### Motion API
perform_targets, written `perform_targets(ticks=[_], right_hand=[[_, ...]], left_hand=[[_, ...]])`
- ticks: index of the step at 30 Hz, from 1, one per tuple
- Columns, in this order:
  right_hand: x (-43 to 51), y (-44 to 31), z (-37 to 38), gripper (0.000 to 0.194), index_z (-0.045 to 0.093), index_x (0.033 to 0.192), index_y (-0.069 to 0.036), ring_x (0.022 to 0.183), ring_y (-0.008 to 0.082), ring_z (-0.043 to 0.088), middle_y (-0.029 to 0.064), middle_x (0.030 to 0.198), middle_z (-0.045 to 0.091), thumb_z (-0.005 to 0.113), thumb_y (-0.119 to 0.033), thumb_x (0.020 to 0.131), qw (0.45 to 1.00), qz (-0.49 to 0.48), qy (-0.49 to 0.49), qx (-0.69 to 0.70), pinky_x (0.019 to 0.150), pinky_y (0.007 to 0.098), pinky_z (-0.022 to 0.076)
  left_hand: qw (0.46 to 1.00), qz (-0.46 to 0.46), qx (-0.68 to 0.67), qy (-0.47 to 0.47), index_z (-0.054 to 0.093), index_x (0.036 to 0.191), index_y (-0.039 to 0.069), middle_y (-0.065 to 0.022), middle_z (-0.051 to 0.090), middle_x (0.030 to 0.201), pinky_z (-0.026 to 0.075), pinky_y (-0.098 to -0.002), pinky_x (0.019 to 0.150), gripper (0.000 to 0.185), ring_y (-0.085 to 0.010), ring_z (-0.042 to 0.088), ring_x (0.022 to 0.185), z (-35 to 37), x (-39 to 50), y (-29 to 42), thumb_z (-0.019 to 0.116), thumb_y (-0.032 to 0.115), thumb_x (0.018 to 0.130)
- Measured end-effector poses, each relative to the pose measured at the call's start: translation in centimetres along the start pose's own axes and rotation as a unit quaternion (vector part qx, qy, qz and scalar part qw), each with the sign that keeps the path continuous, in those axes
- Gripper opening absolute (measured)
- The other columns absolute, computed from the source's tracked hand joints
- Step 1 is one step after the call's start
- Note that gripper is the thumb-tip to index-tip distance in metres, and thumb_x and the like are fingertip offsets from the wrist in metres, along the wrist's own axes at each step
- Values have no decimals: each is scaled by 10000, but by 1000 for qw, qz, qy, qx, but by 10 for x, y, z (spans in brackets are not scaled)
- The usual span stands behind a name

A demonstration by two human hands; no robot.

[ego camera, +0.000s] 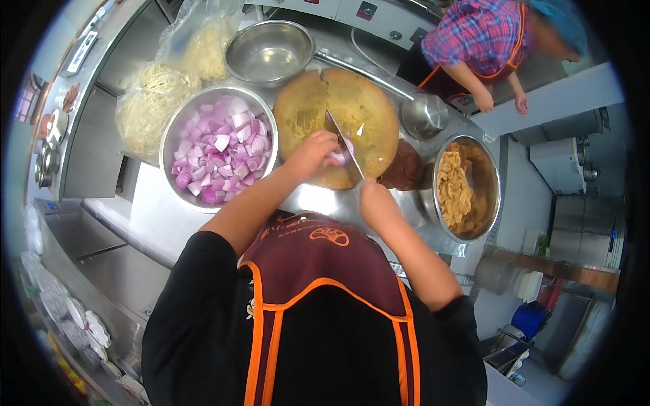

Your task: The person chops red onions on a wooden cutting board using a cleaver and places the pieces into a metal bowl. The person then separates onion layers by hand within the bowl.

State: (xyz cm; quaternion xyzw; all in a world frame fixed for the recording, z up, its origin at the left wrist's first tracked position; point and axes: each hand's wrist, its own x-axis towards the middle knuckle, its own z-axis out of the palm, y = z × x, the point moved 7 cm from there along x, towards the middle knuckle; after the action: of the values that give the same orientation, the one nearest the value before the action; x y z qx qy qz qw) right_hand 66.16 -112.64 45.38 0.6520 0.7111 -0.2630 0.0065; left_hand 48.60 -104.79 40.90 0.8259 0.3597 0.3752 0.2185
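Observation:
On a round wooden chopping board (299, 109), my left hand (316, 155) holds a piece of red onion (337, 158) down with bent fingers. My right hand (377, 200) grips the handle of a knife (344, 137), whose blade stands on edge right beside the onion and the left fingertips. The handle itself is mostly hidden in my fist. A small white onion scrap (360, 129) lies on the board to the right of the blade. Left of the board, a steel bowl (167, 167) is heaped with cut red onion chunks (223, 147).
Behind stand an unfilled steel bowl (269, 53) and plastic bags of noodle-like strips (157, 104). A long-handled steel ladle (425, 115) lies right of the board, near a dark red cloth-like item (403, 165). A bowl (495, 203) holds coated meat-like pieces (453, 188). A co-worker (477, 45) stands far right.

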Motion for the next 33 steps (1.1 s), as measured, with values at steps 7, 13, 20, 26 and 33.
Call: perform_targets(ticks=[7,13,20,26,33], right_hand=[[14,14,7,230,579,1082,57,982,499,683,341,992,698,506,-144,996,1000,20,-7,15,888,574,524],[11,13,-9,251,604,1055,41,977,506,669,332,976,695,552,-201,1010,998,13,35,41,881,583,513],[-20,23,-53,301,599,1136,29,987,493,664,302,991,702,576,-245,1014,985,9,101,140,845,559,514],[-56,79,-62,315,586,1226,24,873,376,714,233,950,726,593,-219,1026,963,94,177,181,773,427,531],[-86,94,4,301,595,1161,43,1041,436,688,294,1055,710,571,-228,1031,950,130,87,270,874,451,529]], left_hand=[[990,-129,30,38,560,1160,90,-206,454,1362,494,-472,989,567,-404,563,1174,17,-8,4,859,170,685],[940,-305,133,-73,565,1212,59,-211,533,1290,496,-484,984,528,-416,563,1185,-16,12,-49,810,212,769],[939,-194,251,-132,594,1359,103,-215,514,1438,382,-490,1141,606,-378,464,1381,-25,28,-41,807,242,809],[979,-40,52,-195,638,1295,82,-182,544,1451,410,-479,1123,519,-400,498,1353,30,39,-5,781,120,798],[992,-39,-3,-121,649,1117,53,-160,636,1262,469,-447,1022,365,-391,590,1170,7,-24,4,801,70,786]])
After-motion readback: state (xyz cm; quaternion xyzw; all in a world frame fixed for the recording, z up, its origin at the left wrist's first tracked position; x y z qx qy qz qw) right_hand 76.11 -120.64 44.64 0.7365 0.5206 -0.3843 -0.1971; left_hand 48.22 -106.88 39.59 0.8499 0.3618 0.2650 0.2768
